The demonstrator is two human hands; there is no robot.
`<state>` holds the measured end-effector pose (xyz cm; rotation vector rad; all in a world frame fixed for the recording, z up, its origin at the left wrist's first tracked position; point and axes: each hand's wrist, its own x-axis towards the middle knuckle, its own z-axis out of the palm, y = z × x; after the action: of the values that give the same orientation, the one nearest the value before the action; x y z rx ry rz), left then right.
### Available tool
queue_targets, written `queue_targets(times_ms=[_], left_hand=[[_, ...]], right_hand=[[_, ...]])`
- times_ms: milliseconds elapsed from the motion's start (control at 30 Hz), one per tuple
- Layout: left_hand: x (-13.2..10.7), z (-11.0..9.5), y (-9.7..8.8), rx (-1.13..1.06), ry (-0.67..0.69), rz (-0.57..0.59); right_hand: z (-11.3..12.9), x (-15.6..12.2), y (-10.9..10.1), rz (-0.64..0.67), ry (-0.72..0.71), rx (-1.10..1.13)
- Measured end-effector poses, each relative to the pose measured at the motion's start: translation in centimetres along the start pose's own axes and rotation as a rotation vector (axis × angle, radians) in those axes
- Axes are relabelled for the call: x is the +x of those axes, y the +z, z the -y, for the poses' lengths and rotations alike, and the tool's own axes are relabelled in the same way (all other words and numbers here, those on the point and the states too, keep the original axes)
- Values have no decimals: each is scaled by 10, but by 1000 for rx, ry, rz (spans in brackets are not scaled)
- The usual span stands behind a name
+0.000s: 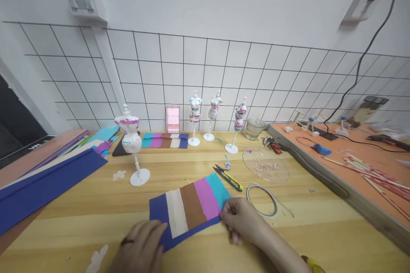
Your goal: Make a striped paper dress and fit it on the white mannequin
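Observation:
A crepe paper piece with teal, purple, brown, cream and dark blue stripes lies at a slant on the wooden table in front of me. A dark blue band runs along its near edge. My right hand pinches its near right corner between thumb and finger. At the near left corner, my left hand has its fingers curled over the paper; they are slightly blurred and the thumb is hidden. Green-and-yellow thread snips lie just beyond the paper. To the right is a roll of narrow tape.
White mini dress forms stand behind the paper, several in all. A second striped piece lies near a propped phone. Paper sheets are stacked left. A clear plate holds small bits; an orange raised surface borders the right.

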<state>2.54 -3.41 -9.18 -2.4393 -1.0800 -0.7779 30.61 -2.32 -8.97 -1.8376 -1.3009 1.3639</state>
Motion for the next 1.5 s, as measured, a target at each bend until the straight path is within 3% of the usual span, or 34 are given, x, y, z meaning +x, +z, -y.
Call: queue_targets(times_ms=[100,167,567,733,900,1067,1200,1500], left_hand=[[7,-22,12,128,309,-23],[5,-33,20,209,356,19],[-10,-38,32,213,301,148],[19,-62,31,63,143,260],[47,-83,36,-95,100,445],[38,-79,51,-49,130,319],[29,-75,59,-40,121,266],[31,-74,51,-37,134,221]], right_hand=[[-1,0,0,-1,-22,-3],[-1,1,0,3,-31,-1],[-2,3,0,28,-36,23],[-2,4,0,39,-42,31],[4,0,0,55,-41,44],[7,-2,-7,113,-40,90],[9,-8,-24,158,-62,122],[7,-19,-56,206,-98,-6]])
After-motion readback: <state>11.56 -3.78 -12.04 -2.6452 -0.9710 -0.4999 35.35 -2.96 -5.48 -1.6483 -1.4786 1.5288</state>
